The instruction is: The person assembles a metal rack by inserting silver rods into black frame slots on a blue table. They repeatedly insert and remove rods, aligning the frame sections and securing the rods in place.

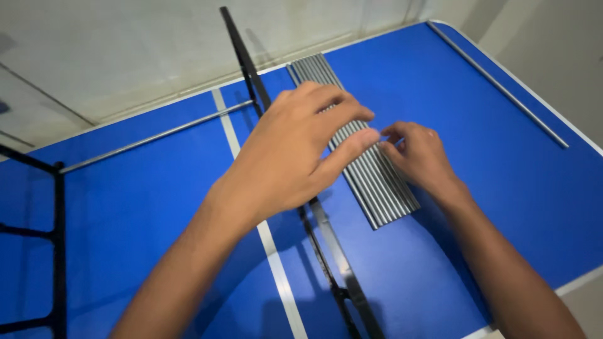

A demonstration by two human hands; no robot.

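A tight row of slim grey metal rods (pixel 361 147) lies flat on the blue table (pixel 490 163), packed side by side so that they form one ribbed, shiny slab. Its long axis runs from the far edge of the table, a little left of centre, toward the near right, and the cut ends line up in a neat slanted edge at the near end.

The left hand (pixel 295 150) rests palm down over the middle of the rods, fingers (pixel 352 145) held loosely together and laid across the tops. The right hand (pixel 419 154) meets it from the right side, thumb and fingertips drawn together in a pinch at the rods' right edge; which rod it grips cannot be told. The two hands nearly touch.

Just left of the rods, a black metal bar (pixel 251 75) runs almost parallel to them, passing under the left hand and on to the near edge, where a flat grey strip shows along it. A white line (pixel 276 270) painted on the table lies just left of that.

A single thin rod (pixel 157 135) lies crosswise on the far left. Another long rod (pixel 499 85) lies well apart along the right edge. A black frame (pixel 58 251) stands at the left side. Pale floor (pixel 125 50) lies beyond.
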